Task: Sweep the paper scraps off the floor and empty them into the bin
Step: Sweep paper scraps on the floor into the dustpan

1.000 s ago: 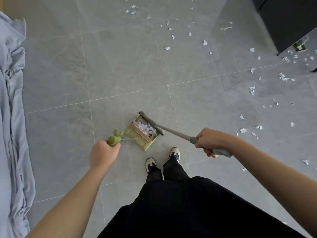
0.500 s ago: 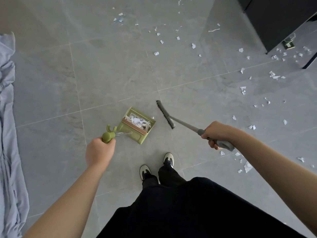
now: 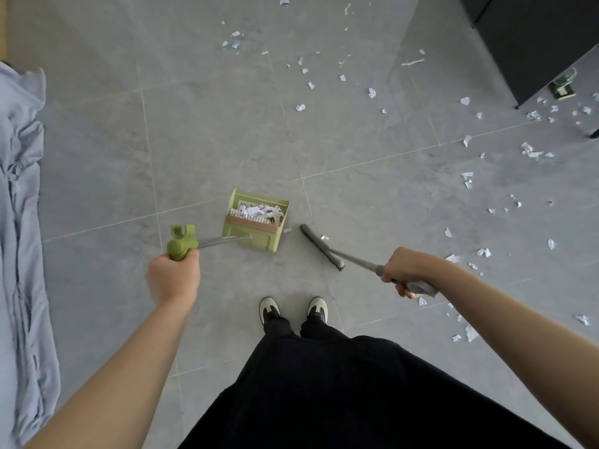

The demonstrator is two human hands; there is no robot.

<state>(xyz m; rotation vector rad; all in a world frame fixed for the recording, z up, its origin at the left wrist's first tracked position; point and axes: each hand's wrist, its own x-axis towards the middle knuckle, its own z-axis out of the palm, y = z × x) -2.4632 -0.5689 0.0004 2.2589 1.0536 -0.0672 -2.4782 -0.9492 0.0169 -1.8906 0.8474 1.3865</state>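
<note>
Sweeping is the step in hand, judged part done. A green long-handled dustpan (image 3: 256,222) is stood on the grey tiled floor (image 3: 210,131) just ahead of the shoes (image 3: 293,309), with a heap of white paper scraps (image 3: 259,211) already gathered inside it. Its green handle top (image 3: 181,244) is grasped by the left hand (image 3: 173,279), grip clenched around it. A grey broom (image 3: 321,246) is held low to the right of the pan, apart from it; its shaft is grasped by the right hand (image 3: 405,270), grip clenched.

Many loose scraps (image 3: 466,178) are left on the floor: a scatter far and centre, a denser spread to the right, and a few near the right arm. One small piece is seen at the broom head, whether on it or beside it cannot be told.

Next move, as judged: the broom head is to be carried right, set down beyond the nearest scraps, and drawn back toward the pan mouth, the pan being turned or shifted to face them. Light paper is likely to flutter if swept fast.

Hidden or unclear:
- No bin is seen anywhere in view.
- Whether the bristles touch the floor cannot be told.
- A dark cabinet (image 3: 534,40) is cut off at far right; scraps lie near its foot, and a small glass object there is not identifiable.
- Pale blue fabric (image 3: 22,222) at the left edge is cut off.
- The floor behind the dark clothing is hidden.
</note>
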